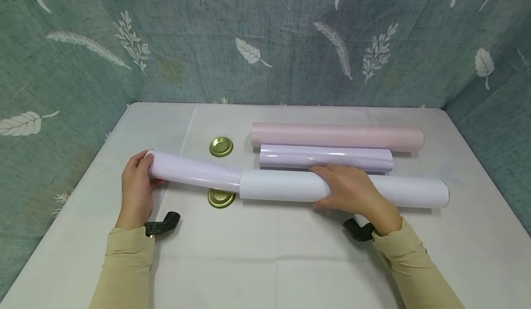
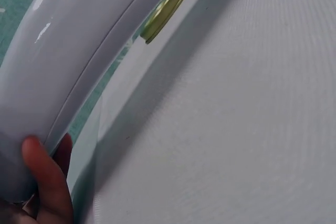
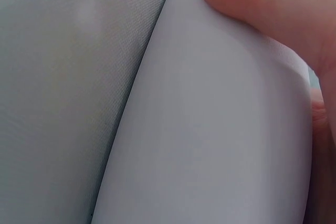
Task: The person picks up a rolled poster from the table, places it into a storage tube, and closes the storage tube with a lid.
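My left hand (image 1: 137, 189) grips the left end of a glossy pale lilac paper roll (image 1: 195, 171), thumb on the near side. The roll's right end goes into the open left end of a white tube (image 1: 278, 185), so that part is hidden. It slants slightly, with its left end raised off the table, as its shadow in the left wrist view shows under the lilac roll (image 2: 68, 61). Around the middle of the white tube, my right hand (image 1: 352, 191) is curled from above, and its thumb lies along the tube's surface (image 3: 210, 129) in the right wrist view.
Behind the white tube lie a second glossy lilac roll (image 1: 323, 157) and a longer pink tube (image 1: 336, 137). One gold lid (image 1: 221, 146) rests at the back left. Another gold lid (image 1: 221, 198) is partly covered by the lilac roll. A leaf-patterned curtain (image 1: 265, 37) borders the white table (image 1: 265, 272).
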`<state>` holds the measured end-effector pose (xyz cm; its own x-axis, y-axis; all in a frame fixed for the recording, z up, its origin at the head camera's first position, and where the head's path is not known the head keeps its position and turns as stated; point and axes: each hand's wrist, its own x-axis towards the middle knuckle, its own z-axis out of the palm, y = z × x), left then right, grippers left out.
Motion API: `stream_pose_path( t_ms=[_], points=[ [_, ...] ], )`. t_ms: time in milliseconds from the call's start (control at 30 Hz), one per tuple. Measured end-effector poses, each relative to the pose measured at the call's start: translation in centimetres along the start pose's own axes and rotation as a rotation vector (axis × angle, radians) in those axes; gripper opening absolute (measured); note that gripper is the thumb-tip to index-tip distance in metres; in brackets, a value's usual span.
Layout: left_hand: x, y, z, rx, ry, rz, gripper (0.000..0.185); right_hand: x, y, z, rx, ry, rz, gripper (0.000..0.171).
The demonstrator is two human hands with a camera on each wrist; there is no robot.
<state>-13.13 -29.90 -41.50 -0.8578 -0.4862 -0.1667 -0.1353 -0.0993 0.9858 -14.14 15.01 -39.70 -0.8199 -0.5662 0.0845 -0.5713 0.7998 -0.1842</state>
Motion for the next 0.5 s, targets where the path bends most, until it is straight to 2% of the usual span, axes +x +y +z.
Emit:
stream_pose_path(
  t_ms=[200,500],
  points=[
    [0.1,0.03,-0.08,0.047,-0.077,-0.003,0.048,-0.12,0.18,-0.03,-0.008,0.012,-0.006,0.08],
    [0.19,-0.27,-0.15,0.149,-0.101,0.003,0.051,-0.11,0.01,-0.21,-0.002,0.005,-0.007,0.079]
  ],
)
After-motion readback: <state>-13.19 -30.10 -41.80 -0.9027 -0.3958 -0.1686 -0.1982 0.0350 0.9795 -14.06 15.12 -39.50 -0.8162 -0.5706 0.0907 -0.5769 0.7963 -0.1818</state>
